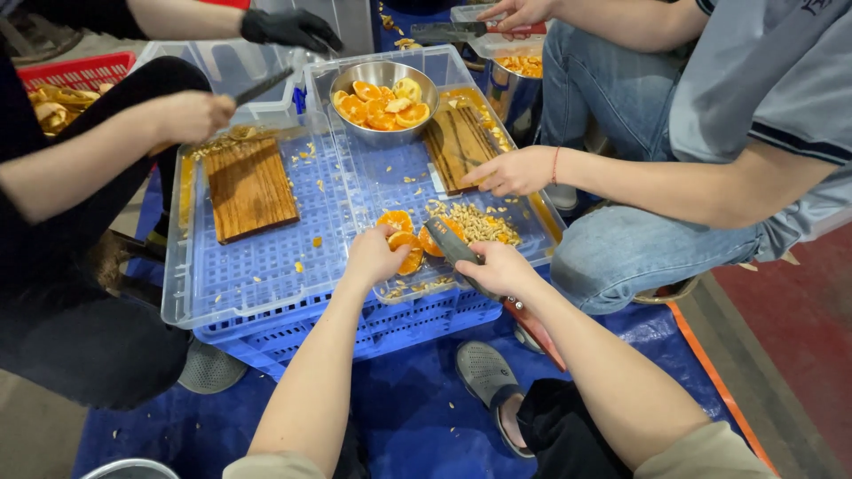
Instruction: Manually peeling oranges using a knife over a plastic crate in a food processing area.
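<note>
Left hand [373,255] grip is pinching an orange half [407,251], right hand [500,269] is clenching the cleaver [454,249] just beside it: keep fingertips curled back from the blade.

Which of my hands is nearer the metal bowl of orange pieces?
Left. The left hand is below the metal bowl, on cut orange halves; the right hand grips a knife farther right.

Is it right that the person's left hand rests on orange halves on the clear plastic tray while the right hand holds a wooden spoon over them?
Not quite. In the head view the right hand holds a broad-bladed knife, not a wooden spoon. The left hand does rest on the cut orange halves on the clear plastic tray.
</note>
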